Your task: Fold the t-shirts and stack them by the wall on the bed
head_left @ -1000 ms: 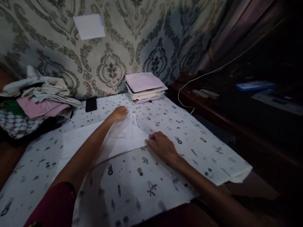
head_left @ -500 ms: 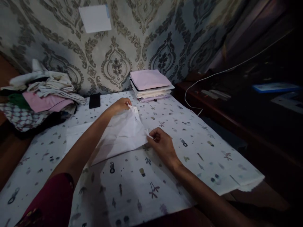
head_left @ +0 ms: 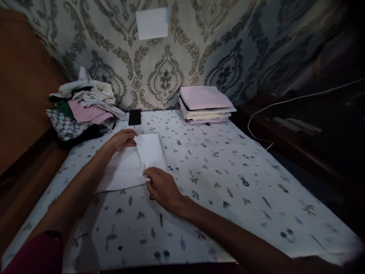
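A white cloth (head_left: 152, 150), partly folded over on itself, lies on the patterned bedsheet (head_left: 205, 213). My left hand (head_left: 124, 139) pinches the far end of the cloth's turned-over edge. Its near end is between the thumb and fingers of my right hand (head_left: 162, 186). Between the two hands the lifted edge runs in a curve, with a flat folded panel to its right. Under my left forearm part of the cloth is hidden. What kind of garment or linen it is, I cannot tell.
A heap of crumpled clothes (head_left: 85, 106) sits at the back left, with a black phone (head_left: 135, 117) beside it. Toward the back right stands a stack of folded cloths (head_left: 205, 99), pink on top. A white cable (head_left: 299, 97) hangs over dark furniture on the right.
Both hands have brought the cloth's right edge leftward and folded it over, so the cloth is now shorter. The view has turned left.
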{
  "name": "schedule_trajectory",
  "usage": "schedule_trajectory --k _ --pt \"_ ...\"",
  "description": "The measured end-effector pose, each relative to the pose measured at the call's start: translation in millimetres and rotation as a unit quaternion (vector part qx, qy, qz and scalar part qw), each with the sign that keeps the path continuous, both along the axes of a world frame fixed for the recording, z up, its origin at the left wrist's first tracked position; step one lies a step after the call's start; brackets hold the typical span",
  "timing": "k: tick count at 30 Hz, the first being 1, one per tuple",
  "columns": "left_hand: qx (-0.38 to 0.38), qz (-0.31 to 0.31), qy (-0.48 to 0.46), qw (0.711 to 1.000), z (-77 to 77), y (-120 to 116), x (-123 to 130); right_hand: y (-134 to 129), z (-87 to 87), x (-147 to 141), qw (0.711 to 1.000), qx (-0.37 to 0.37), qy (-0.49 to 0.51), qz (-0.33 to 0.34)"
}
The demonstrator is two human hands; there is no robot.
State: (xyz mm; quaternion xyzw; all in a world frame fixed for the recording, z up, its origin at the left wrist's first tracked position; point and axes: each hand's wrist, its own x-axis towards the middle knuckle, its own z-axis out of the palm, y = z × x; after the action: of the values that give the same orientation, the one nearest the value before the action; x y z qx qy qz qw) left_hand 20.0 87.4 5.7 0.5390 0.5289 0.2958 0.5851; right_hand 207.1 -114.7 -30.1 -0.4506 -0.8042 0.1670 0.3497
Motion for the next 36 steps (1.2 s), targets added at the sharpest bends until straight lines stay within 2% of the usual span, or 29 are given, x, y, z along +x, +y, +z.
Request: schedule_trajectory --k 5,9,12,14,16,18,20,23,26,30,36 --pt "0.055 0.033 0.028 0.997 -16.5 -5.1 1.1 1.5 -3.6 -10.0 0.998 0.029 -0.059 0.011" --pt "0.127 0.042 0.110 0.985 -22.9 -5.0 2.9 4.4 -1.0 -26.8 0.993 0.026 -0.110 0.014" --pt "0.184 0.039 0.195 0.962 -21.7 -8.9 1.9 4.0 0.5 -35.4 0.988 0.018 -0.146 0.040" --pt "0.219 0.042 0.243 0.944 -17.0 -15.2 4.0 2.5 4.8 -33.2 0.991 0.008 -0.120 0.065" --pt "0.289 0.028 0.307 0.906 -11.6 -24.5 11.3 2.0 10.5 -24.6 0.995 0.006 -0.072 0.074" --pt "0.380 -0.038 0.362 0.850 -8.9 -35.0 23.9 4.0 13.7 -12.8 0.997 0.021 -0.054 0.054" --pt "0.438 -0.157 0.375 0.802 -11.6 -43.9 38.6 8.4 10.5 -2.1 0.996 0.040 -0.081 0.025" --pt "0.411 -0.316 0.366 0.772 -24.0 -48.9 55.3 15.1 -4.8 6.3 0.988 0.027 -0.151 0.034" --pt "0.371 -0.379 0.396 0.750 -36.9 -40.4 62.6 17.1 -17.8 6.6 0.977 -0.027 -0.200 0.063" --pt "0.370 -0.367 0.419 0.744 -45.5 -11.5 72.5 13.7 -16.0 4.9 0.973 -0.063 -0.207 0.074" --pt "0.351 -0.252 0.422 0.797 -49.3 35.4 92.1 2.5 -8.2 10.5 0.976 -0.064 -0.180 0.100"
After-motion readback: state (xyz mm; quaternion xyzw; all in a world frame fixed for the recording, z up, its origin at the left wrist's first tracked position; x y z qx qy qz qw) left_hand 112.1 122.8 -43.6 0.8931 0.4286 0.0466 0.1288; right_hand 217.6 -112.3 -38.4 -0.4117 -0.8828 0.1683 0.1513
